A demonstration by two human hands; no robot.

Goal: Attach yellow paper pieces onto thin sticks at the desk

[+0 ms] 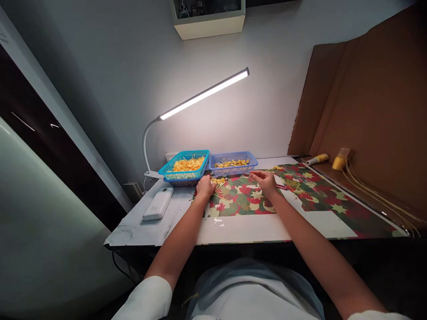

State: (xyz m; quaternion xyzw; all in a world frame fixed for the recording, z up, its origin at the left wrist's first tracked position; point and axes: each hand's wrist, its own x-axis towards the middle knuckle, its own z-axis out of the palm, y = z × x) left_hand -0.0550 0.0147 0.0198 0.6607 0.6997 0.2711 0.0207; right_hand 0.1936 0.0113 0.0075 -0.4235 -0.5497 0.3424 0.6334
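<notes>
My left hand [205,187] is closed on a bunch of thin yellow-green stems [220,192] that fan out to its right, low over the camouflage-patterned mat [245,206]. Yellow petal-like pieces [218,181] lie beside its fingertips. To the right, my right hand [266,182] is raised slightly above the mat with thumb and fingers pinched together; whatever is between them is too small to make out. A turquoise basket [160,171] of yellow-orange pieces and a lilac basket [255,162] of yellow pieces stand just behind my hands.
A white power bank [158,204] lies at the left, near a lit clip-on lamp [146,146]. Small yellow-green scraps [295,189] and a red-handled tool [282,187] are right of my right hand. A brown cardboard sheet [373,98] and yellow spools [338,162] stand far right.
</notes>
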